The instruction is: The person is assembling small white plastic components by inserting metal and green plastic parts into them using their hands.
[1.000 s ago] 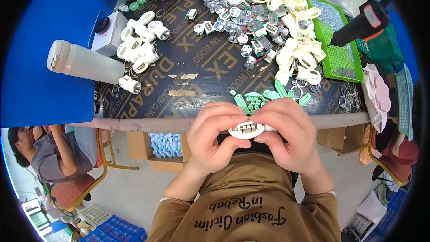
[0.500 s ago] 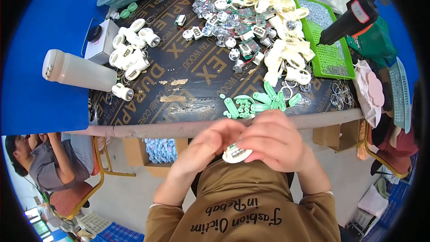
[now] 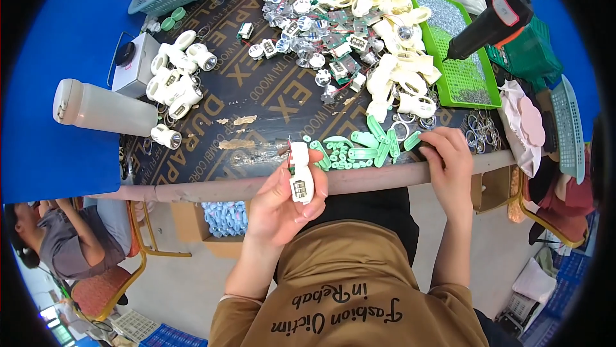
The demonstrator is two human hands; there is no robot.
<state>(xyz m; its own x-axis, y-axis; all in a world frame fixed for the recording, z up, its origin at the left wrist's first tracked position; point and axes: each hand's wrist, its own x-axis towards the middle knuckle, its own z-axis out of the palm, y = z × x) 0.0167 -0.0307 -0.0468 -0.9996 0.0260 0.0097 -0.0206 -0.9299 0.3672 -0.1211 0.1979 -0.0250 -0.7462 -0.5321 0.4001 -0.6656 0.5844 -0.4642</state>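
My left hand (image 3: 273,209) holds a white flashlight housing (image 3: 301,177) upright between thumb and fingers, just off the table's front edge. A small metal-contact part shows in its lower opening, and thin dark and red wires stick out near its top. Over the front edge at the right, my right hand (image 3: 451,157) has its fingers curled and thumb apart. Its fingertips reach the end of a green plastic strip (image 3: 412,140). Several more green strips (image 3: 364,153) and little green oval pieces (image 3: 338,154) lie between the hands.
Circuit boards with lamp heads (image 3: 311,32) and cream housings (image 3: 404,71) are heaped behind. At right are a green tray (image 3: 478,93), a black electric screwdriver (image 3: 491,23) hanging above it, and key rings (image 3: 482,132). Finished-looking flashlights (image 3: 176,80) and a white bottle (image 3: 106,106) stand left.
My hands have parted. The left has risen over the table edge, holding the white housing. The right has let go and moved right to the green strips. The whole view has shifted slightly.
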